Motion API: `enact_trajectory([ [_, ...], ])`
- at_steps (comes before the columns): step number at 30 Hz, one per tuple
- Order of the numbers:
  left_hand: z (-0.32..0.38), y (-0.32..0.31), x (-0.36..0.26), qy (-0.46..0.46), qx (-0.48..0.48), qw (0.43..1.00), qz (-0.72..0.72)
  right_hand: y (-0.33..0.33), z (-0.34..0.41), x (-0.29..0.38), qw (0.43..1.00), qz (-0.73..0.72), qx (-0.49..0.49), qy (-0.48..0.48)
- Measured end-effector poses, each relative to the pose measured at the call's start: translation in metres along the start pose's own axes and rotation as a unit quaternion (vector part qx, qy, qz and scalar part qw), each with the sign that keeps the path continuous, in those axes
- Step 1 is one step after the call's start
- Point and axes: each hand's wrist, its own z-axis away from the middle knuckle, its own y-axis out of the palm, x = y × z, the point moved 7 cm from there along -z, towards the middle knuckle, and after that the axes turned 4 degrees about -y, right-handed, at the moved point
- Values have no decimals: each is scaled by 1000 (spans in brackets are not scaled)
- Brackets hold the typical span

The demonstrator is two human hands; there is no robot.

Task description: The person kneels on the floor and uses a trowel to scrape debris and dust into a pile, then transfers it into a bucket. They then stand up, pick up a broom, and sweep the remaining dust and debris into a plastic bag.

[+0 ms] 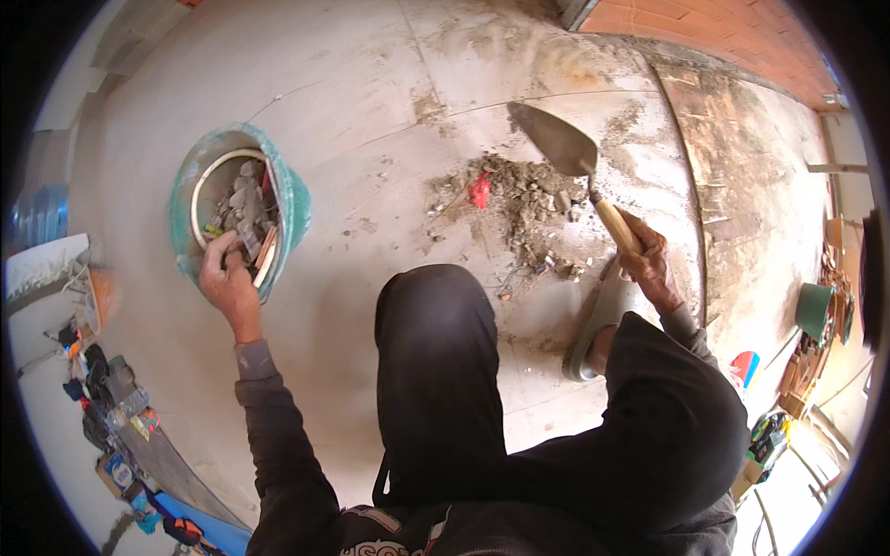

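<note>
My right hand (648, 260) grips the wooden handle of a brick trowel (560, 142). Its pointed metal blade is tilted over the far right side of a pile of mortar rubble (535, 201) on the floor. A red scrap of plastic (480, 190) lies in that pile. On the left, my left hand (229, 285) reaches over the near rim of a green plastic bucket (182, 208). Its bent fingers are at the grey chunks of debris (245, 198) inside; whether they hold a piece is hidden. A pale hoop-like strip (198, 187) curves along the bucket's inner wall.
My sandalled foot (605, 320) is planted close to the rubble. A raised edge (685, 153) runs along the floor at right, near a brick wall (709, 35). Tools and bags (104, 389) line the left side. Another green bucket (813, 311) stands far right.
</note>
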Motion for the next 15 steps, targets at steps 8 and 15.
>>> enact_trajectory([
  [8,-1,1,7,-6,-9,999,33,103,-1,47,949,-178,250,71],
  [15,-2,-6,10,-2,-9,1000,19,193,-12,48,870,-136,468,70],
])
